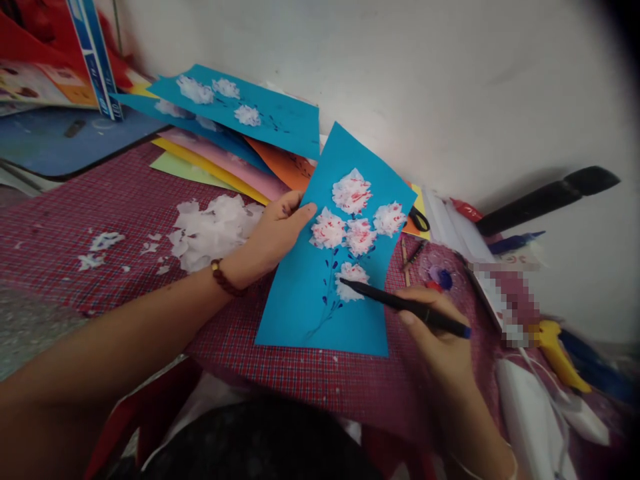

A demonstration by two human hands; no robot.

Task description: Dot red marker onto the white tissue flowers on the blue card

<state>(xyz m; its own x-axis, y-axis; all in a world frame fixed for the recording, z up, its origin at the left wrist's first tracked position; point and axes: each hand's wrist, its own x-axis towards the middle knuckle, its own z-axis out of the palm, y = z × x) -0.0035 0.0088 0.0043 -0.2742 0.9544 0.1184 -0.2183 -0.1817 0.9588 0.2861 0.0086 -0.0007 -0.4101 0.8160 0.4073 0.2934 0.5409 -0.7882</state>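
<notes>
A blue sheet of card is held tilted up by its left edge in my left hand, thumb on the front. Several white crumpled-paper flowers with red marks sit on it, along with thin stems and small dark blue leaves. My right hand grips a black pen with a blue end. The pen's tip lies over the lowest flower; whether it touches cannot be made out.
White paper scraps lie left of my hand on the red checked cloth. Behind are other blue flower cards on a stack of coloured paper. To the right are a paint palette and a yellow-handled tool.
</notes>
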